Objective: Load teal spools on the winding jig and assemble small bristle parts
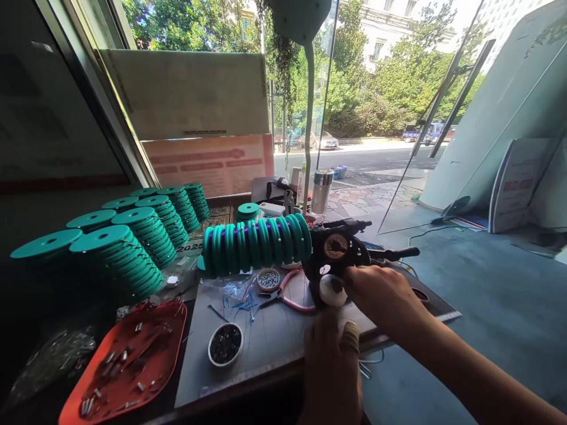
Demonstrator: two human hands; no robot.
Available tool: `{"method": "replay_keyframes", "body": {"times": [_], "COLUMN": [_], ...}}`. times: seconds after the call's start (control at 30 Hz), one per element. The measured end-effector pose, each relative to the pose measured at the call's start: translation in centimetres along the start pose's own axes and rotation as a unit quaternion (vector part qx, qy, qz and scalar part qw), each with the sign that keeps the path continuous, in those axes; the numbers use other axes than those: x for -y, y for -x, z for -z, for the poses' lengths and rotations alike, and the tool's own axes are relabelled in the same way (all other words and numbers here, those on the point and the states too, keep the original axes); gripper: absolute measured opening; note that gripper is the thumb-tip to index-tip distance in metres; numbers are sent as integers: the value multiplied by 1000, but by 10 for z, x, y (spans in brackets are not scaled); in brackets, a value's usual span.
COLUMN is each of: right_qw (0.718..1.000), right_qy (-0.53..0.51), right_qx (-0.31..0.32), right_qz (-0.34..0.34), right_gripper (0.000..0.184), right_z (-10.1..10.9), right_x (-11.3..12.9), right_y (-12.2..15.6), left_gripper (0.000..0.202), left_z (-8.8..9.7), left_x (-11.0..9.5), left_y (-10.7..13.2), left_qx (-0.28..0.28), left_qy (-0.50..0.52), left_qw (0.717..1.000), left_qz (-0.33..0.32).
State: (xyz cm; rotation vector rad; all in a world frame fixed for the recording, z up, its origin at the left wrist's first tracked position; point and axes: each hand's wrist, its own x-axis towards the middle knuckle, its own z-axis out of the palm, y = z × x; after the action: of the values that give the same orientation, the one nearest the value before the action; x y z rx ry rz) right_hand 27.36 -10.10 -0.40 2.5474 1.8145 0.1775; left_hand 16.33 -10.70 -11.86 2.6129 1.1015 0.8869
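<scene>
A row of green spools (259,241) sits sideways on a black hand-cranked winding machine (335,247) with a geared wheel. My right hand (383,292) is closed at the machine's lower right side, beside a white round piece (333,290) with a dark centre. What its fingertips grip is hidden. Just below that white piece is my left hand (330,363), its fingers curled together in shadow, with a tan wrap on one finger. I cannot make out what it holds. Pink-handled pliers (297,300) lie left of the machine.
Several stacks of green spools (128,248) stand on the left. An orange tray (133,360) holds small metal pieces. A white cup (225,345) contains dark bits, and a small dish (268,280) holds beads. A clear jar (322,192) stands behind, before the glass.
</scene>
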Motion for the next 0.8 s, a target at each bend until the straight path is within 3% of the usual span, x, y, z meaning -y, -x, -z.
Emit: {"method": "replay_keyframes", "body": {"times": [0.1, 0.2, 0.37, 0.57, 0.8], "right_qw": [1000, 999, 995, 988, 974], "right_qy": [9, 15, 28, 44, 46], "right_qx": [-8, -11, -9, -12, -22], "right_qz": [19, 46, 97, 146, 220], "right_gripper": [21, 18, 20, 23, 31], "right_z": [-3, -3, 1, 2, 8], "right_x": [-1, -2, -3, -6, -7], "right_y": [0, 0, -2, -5, -9], "left_gripper": [42, 41, 42, 51, 49], "left_z": [5, 8, 0, 4, 18], "left_x": [-1, -2, -1, 2, -1], "left_y": [-1, -1, 1, 4, 0], "left_qx": [7, 30, 1, 9, 24], "left_qy": [36, 73, 63, 48, 63], "left_qw": [998, 996, 995, 999, 997], "left_qz": [49, 50, 76, 14, 30]}}
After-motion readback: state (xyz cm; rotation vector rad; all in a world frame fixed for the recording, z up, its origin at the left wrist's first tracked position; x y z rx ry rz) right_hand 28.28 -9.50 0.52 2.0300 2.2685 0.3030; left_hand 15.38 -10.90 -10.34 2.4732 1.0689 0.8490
